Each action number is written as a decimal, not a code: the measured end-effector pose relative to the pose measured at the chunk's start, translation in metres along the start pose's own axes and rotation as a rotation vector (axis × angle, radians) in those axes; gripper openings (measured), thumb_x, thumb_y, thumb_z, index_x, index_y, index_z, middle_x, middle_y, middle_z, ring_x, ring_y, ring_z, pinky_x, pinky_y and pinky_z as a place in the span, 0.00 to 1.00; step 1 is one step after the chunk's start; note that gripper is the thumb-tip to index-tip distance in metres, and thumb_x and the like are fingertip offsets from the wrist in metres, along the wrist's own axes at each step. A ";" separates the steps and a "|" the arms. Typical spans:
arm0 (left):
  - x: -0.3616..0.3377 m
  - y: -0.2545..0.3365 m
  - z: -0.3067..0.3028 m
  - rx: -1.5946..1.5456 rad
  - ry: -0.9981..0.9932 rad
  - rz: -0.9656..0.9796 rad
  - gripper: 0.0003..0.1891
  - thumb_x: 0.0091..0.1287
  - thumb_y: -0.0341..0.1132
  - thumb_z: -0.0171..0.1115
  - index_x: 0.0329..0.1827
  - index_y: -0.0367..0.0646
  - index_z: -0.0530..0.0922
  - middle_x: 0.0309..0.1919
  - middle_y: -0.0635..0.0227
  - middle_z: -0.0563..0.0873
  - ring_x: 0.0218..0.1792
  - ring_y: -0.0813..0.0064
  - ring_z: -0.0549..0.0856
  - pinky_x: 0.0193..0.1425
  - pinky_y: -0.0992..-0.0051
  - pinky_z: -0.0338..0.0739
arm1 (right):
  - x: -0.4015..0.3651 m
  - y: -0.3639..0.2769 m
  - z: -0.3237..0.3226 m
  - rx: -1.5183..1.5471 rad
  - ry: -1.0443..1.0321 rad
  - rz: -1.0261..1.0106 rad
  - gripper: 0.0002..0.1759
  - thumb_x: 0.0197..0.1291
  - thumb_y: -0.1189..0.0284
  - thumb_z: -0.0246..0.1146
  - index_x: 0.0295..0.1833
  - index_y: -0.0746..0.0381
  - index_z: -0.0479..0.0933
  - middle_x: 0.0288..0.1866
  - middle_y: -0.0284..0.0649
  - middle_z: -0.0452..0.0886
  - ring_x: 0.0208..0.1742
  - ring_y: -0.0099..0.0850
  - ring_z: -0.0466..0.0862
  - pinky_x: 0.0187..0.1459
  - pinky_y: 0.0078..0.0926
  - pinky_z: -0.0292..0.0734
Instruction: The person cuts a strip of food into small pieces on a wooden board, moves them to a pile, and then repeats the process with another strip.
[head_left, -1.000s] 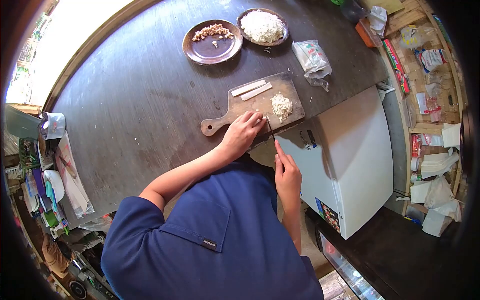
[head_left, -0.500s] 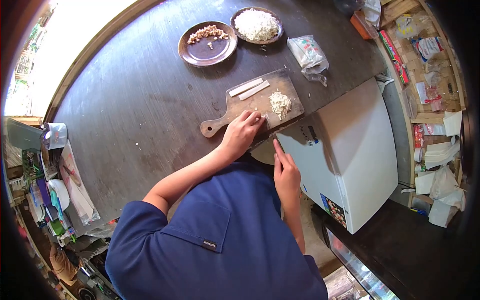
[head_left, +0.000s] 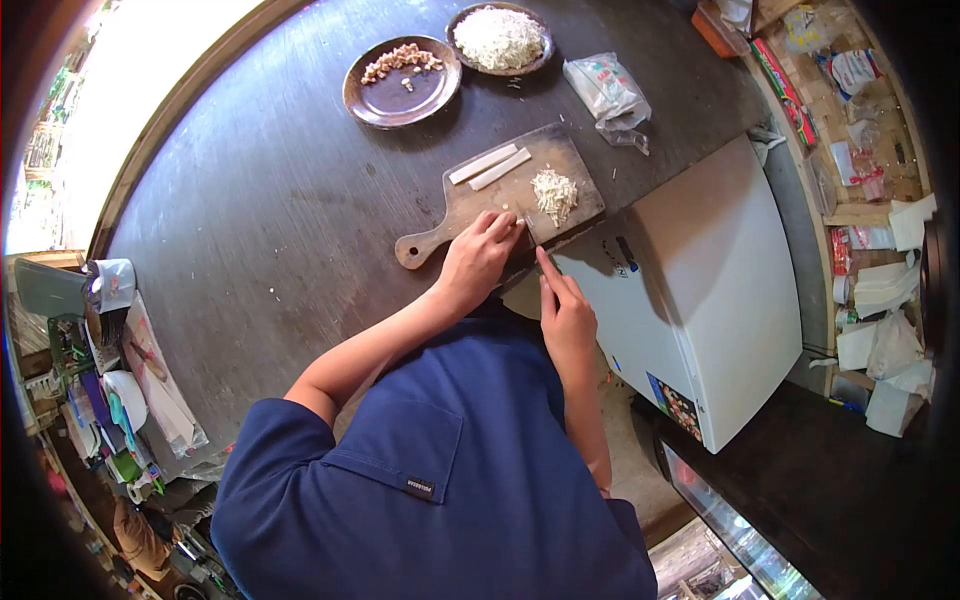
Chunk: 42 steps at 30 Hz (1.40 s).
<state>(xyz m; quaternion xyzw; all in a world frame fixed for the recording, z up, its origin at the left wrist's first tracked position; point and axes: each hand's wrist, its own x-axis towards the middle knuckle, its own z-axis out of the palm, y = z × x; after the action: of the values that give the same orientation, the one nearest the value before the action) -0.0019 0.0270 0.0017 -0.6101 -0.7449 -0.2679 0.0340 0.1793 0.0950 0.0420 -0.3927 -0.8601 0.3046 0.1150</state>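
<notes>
A wooden cutting board with a handle lies near the table's edge. My left hand is at its near side, fingers bent and pressed on a small pale piece, mostly hidden. My right hand is closed round a knife, index finger stretched along it; the blade is beside my left fingertips. Two pale strips lie on the board's far part, and a heap of chopped pale bits sits on its right side.
Beyond the board are a brown plate with brown chunks, a bowl of white shreds and a plastic bag. A white appliance stands right of the table. Packets and papers line the right wall.
The view has shifted slightly, so the plates and board appear a little higher and further left. My right hand with the knife is slightly nearer the board.
</notes>
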 end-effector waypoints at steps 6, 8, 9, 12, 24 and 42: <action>0.001 -0.003 -0.003 -0.024 -0.011 -0.017 0.18 0.66 0.28 0.67 0.59 0.40 0.89 0.54 0.67 0.87 0.58 0.64 0.86 0.59 0.69 0.87 | -0.022 -0.001 -0.007 0.001 0.001 0.036 0.27 0.81 0.66 0.61 0.80 0.31 0.77 0.42 0.38 0.83 0.40 0.46 0.89 0.42 0.46 0.84; 0.002 -0.003 -0.003 -0.015 -0.006 -0.007 0.19 0.65 0.29 0.66 0.60 0.38 0.88 0.53 0.66 0.86 0.57 0.65 0.85 0.60 0.70 0.86 | -0.030 0.000 -0.014 0.012 -0.013 0.070 0.27 0.81 0.66 0.62 0.79 0.31 0.78 0.40 0.37 0.82 0.39 0.45 0.88 0.41 0.45 0.84; 0.001 -0.002 -0.003 -0.011 0.001 -0.003 0.20 0.65 0.30 0.65 0.60 0.36 0.88 0.53 0.66 0.85 0.57 0.66 0.84 0.62 0.72 0.85 | -0.031 -0.001 -0.015 0.014 -0.011 0.077 0.27 0.81 0.66 0.62 0.79 0.31 0.78 0.40 0.37 0.82 0.39 0.45 0.88 0.41 0.45 0.84; 0.002 -0.004 -0.003 -0.041 0.003 -0.001 0.20 0.64 0.29 0.65 0.60 0.36 0.88 0.53 0.66 0.85 0.56 0.66 0.85 0.60 0.70 0.86 | -0.027 -0.001 -0.014 0.042 0.035 0.029 0.27 0.81 0.66 0.63 0.80 0.31 0.78 0.40 0.37 0.82 0.38 0.44 0.88 0.40 0.45 0.83; 0.002 -0.002 -0.008 -0.064 -0.076 -0.055 0.22 0.63 0.25 0.65 0.63 0.35 0.85 0.55 0.62 0.84 0.57 0.61 0.85 0.60 0.65 0.85 | -0.002 -0.005 0.008 0.005 0.096 -0.003 0.26 0.79 0.64 0.65 0.78 0.32 0.78 0.42 0.36 0.83 0.36 0.48 0.89 0.36 0.47 0.86; -0.006 -0.007 -0.002 -0.045 -0.068 -0.021 0.23 0.63 0.25 0.64 0.64 0.35 0.85 0.58 0.61 0.84 0.61 0.58 0.85 0.61 0.64 0.87 | -0.025 0.000 0.010 -0.062 0.071 0.019 0.29 0.77 0.65 0.66 0.79 0.29 0.77 0.43 0.36 0.84 0.34 0.47 0.90 0.35 0.46 0.87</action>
<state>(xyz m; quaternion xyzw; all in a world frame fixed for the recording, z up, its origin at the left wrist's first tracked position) -0.0070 0.0201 -0.0013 -0.6116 -0.7457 -0.2642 -0.0077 0.1914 0.0719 0.0347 -0.4148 -0.8607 0.2649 0.1302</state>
